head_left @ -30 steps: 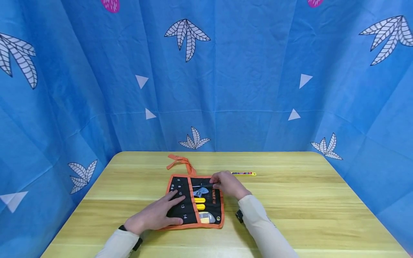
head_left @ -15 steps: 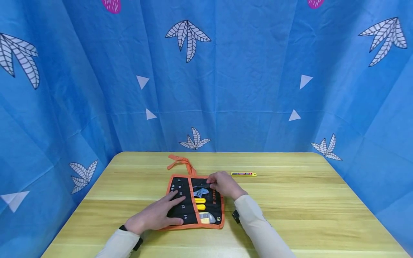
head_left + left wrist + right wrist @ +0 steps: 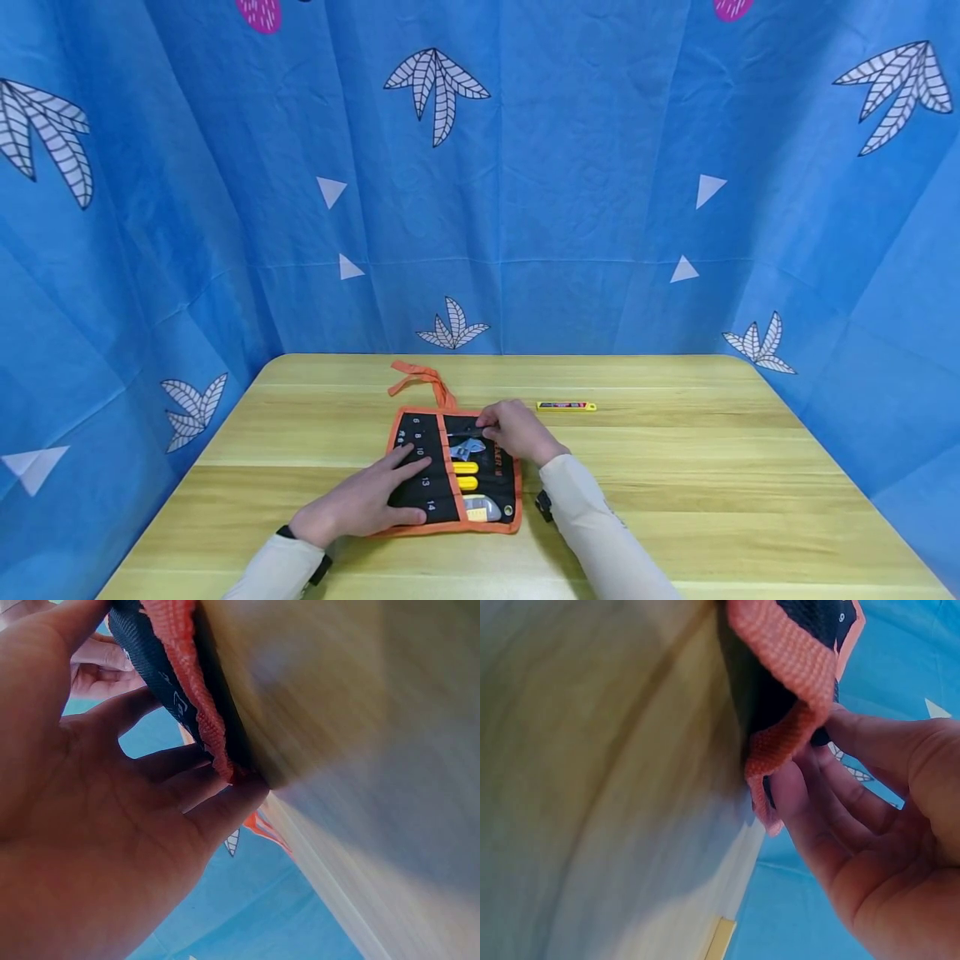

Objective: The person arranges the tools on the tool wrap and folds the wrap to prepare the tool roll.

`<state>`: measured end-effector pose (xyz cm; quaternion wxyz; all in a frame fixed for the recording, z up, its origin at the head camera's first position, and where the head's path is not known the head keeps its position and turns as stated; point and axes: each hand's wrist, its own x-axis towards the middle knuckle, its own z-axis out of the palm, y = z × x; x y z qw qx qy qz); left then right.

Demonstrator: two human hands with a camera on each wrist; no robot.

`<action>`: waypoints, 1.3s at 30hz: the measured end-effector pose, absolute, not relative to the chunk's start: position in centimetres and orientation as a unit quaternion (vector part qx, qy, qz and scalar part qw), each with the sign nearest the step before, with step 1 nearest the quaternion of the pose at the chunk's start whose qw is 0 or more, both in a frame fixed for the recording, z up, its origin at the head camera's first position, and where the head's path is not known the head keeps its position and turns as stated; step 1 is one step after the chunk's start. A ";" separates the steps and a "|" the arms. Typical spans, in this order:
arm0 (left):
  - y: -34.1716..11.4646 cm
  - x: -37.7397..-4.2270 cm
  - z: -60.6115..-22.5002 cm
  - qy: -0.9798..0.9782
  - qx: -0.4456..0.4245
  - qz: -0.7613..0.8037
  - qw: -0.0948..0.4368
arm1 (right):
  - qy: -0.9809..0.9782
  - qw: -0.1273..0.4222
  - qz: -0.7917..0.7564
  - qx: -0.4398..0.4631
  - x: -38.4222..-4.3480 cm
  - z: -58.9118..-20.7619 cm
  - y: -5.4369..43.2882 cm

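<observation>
A black tool roll with orange edging (image 3: 489,527) lies spread on the table, numbers printed along its pocket strip. My left hand (image 3: 363,498) rests on the pocket strip with fingers spread; in the left wrist view its fingertips lie by the orange border (image 3: 202,705). Over the upper right of the roll, my right hand (image 3: 517,429) pinches the dark handle of a slim screwdriver (image 3: 471,432), whose thin shaft points left to the top pocket. Below it an adjustable wrench (image 3: 468,448), two yellow handles (image 3: 466,468) and a rounded grey-and-yellow piece (image 3: 480,507) stick out of pockets.
Beyond the right hand lies a narrow yellow strip-shaped pack (image 3: 566,407). An orange tie strap (image 3: 427,377) trails from the roll's far edge. Blue patterned curtain (image 3: 585,208) hangs behind the wooden table (image 3: 697,483).
My right hand has moved slightly left with the screwdriver, toward the pocket strip. The left hand and the roll stay where they were.
</observation>
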<state>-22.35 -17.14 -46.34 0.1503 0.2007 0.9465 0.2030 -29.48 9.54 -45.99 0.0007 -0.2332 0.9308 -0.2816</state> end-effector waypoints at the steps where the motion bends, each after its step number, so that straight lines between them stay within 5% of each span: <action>1: -17.1 -22.4 -46.3 0.947 0.201 0.203 0.150 | 0.931 0.001 -0.281 -0.233 -29.5 -46.0 9.5; 39: -17.2 -22.5 -46.4 0.947 0.206 0.202 0.146 | 0.941 0.010 -0.266 -0.209 -29.4 -46.1 7.1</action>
